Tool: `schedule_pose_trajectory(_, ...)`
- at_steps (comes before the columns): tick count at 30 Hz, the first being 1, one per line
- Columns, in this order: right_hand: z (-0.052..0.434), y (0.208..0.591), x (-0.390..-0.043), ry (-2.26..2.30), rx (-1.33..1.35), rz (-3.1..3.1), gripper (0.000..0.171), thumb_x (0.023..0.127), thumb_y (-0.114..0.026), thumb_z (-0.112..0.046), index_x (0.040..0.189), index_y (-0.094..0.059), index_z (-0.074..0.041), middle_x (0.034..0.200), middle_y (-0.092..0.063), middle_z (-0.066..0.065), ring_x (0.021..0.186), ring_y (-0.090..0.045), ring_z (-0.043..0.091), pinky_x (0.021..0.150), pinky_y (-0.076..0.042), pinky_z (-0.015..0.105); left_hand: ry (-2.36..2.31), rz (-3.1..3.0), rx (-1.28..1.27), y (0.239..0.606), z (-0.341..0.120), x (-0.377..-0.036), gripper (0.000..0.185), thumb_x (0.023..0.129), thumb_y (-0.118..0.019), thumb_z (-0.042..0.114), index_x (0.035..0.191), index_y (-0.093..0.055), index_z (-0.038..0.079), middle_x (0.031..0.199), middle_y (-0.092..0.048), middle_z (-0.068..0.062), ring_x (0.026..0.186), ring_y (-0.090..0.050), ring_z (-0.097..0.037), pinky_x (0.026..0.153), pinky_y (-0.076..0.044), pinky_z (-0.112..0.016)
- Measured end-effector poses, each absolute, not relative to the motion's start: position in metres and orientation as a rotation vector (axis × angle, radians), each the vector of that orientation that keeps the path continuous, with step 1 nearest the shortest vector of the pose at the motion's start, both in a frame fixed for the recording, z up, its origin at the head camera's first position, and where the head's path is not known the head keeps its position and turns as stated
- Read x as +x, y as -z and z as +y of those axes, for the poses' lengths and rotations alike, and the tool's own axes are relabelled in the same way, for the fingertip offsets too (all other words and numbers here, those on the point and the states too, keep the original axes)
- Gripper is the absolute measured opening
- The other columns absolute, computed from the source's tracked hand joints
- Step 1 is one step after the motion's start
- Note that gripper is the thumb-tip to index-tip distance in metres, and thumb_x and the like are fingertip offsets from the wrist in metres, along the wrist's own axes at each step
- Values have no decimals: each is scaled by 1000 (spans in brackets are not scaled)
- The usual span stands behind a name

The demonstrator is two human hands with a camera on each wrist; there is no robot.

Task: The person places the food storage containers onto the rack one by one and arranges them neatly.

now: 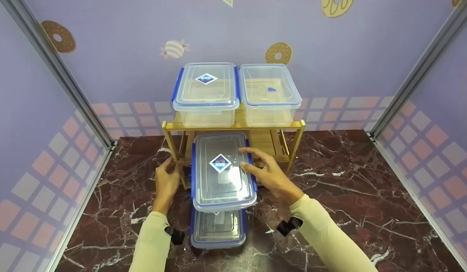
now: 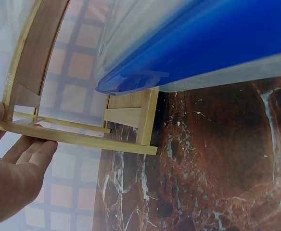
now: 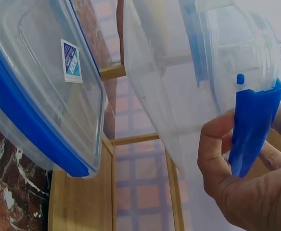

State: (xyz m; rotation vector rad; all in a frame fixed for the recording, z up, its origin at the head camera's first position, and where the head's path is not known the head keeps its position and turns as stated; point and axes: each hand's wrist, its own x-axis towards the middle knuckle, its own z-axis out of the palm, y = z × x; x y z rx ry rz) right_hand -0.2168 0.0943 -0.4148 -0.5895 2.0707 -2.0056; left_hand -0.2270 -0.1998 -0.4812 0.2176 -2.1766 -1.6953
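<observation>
A two-tier wooden rack (image 1: 233,125) stands on the dark surface. My left hand (image 1: 168,179) grips its front left post (image 2: 102,143), thumb on one side and fingers behind. Before the rack a clear lidded container (image 1: 218,189) with blue side clips and a diamond sticker overlaps a second one (image 1: 218,234). In the head view my right hand (image 1: 271,175) has its thumb and forefinger over the upper lid's right edge. The right wrist view shows that hand pinching a blue clip (image 3: 256,130) by a clear container (image 3: 179,86).
On the rack's top stand two clear lidded containers, the left one (image 1: 207,90) with a sticker, the right one (image 1: 271,83) with a blue vent dot. A wooden lower shelf (image 1: 261,141) lies beneath. Patterned panels (image 1: 233,30) with metal corner frames enclose the marbled surface (image 1: 342,189).
</observation>
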Motion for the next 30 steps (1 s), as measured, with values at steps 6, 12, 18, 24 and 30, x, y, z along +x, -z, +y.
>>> schedule_pose_trajectory(6, 91, 413, -218, 1985, -571, 2065, 35, 93, -61, -21, 127, -56, -15, 101, -55, 17, 70, -61, 21, 52, -54, 34, 1671, -2170, 234, 481, -200, -227, 32, 93, -61, 18, 123, -62, 6, 100, -69, -18, 93, -65, -30, 80, -50, -29)
schedule_pose_trajectory(12, 88, 413, -220, 2020, -563, 2051, 35, 93, -61, -23, 126, -57, -10, 110, -57, 20, 83, -67, 29, 66, -56, 45, 1665, -2172, 244, 482, -199, -227, 32, 93, -62, 20, 121, -63, 6, 97, -69, -19, 87, -65, -25, 76, -49, -20)
schedule_pose_trajectory(18, 87, 408, -221, 1882, -596, 2258, 59, 79, -77, -33, 131, -55, -19, 120, -57, 9, 97, -62, 27, 81, -53, 43, 1637, -2173, 240, 482, -199, -228, 33, 93, -61, 21, 121, -64, 4, 96, -69, -19, 85, -64, -22, 77, -50, -23)
schedule_pose_trajectory(24, 90, 400, -221, 1630, -679, 2450, 99, 54, -92, -40, 140, -45, -24, 142, -43, -5, 132, -36, 21, 110, -24, 50, 1644, -2180, 226, 481, -199, -228, 32, 93, -61, 22, 121, -64, 6, 97, -69, -18, 86, -65, -24, 77, -52, -26)
schedule_pose_trajectory(30, 94, 395, -221, 1432, -792, 2474, 121, 46, -95, -35, 148, -31, -20, 151, -32, 1, 136, -30, 23, 112, -22, 44, 1644, -2176, 219, 481, -199, -229, 33, 93, -62, 19, 122, -63, 5, 97, -69, -17, 85, -65, -21, 75, -51, -24)
